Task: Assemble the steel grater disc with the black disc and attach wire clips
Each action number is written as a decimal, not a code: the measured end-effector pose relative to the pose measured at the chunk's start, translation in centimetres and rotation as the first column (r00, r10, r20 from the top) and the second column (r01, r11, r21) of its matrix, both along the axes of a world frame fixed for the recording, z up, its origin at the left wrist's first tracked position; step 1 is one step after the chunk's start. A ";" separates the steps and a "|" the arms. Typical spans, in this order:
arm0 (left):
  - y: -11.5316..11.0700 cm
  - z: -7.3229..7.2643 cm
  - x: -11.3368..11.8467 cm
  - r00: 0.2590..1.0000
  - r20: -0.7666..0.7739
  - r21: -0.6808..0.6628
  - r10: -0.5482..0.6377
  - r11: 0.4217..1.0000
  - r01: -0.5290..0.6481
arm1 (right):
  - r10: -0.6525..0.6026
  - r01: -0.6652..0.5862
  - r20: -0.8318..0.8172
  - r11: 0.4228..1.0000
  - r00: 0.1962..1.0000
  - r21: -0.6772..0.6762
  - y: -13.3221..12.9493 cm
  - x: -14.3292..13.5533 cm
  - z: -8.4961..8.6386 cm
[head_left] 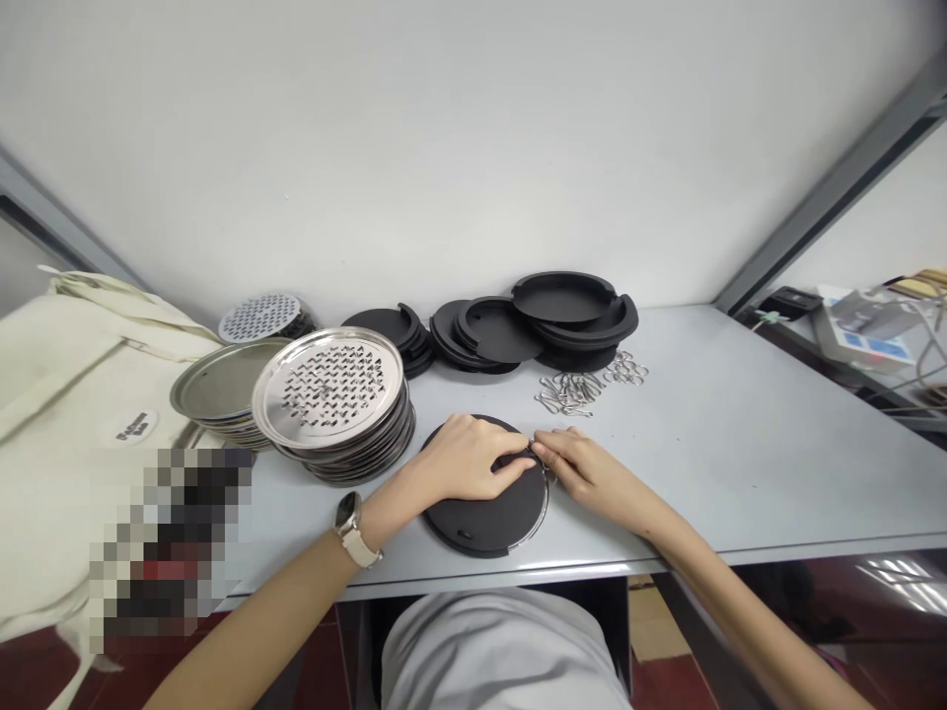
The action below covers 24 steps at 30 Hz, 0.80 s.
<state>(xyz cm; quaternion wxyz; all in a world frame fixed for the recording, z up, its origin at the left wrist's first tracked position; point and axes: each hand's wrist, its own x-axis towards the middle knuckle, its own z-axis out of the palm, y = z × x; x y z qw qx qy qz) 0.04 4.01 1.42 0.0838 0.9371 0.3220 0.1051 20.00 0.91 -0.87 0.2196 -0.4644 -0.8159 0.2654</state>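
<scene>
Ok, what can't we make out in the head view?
Head view:
- Part between left hand and right hand: fingers cover most of it.
- Upper left of the black disc: left hand and wrist over it.
- Hook count in the pile: small, tangled.
- Cloth bag: cut off by left edge.
- What's behind the mosaic patch: pixelated.

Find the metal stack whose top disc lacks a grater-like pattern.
The olive-topped stack beside the cream bag: its top is plain, while the rear stack and the front silver stack have patterned tops.
</scene>
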 end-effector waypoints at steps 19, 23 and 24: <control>-0.1 0.0 -0.1 1.000 0.003 0.024 -0.005 1.000 0.004 | -0.003 -0.004 -0.067 0.994 0.998 -0.112 -0.6 0.7 0.6; -0.1 -0.1 -0.1 1.000 0.005 0.042 -0.002 0.999 0.002 | -0.057 0.027 -0.176 0.985 0.983 -0.170 -0.5 0.8 0.8; -0.1 -0.1 -0.1 1.000 0.006 0.046 -0.001 0.999 0.001 | -0.079 0.042 -0.209 0.984 0.975 -0.176 -0.5 0.9 0.7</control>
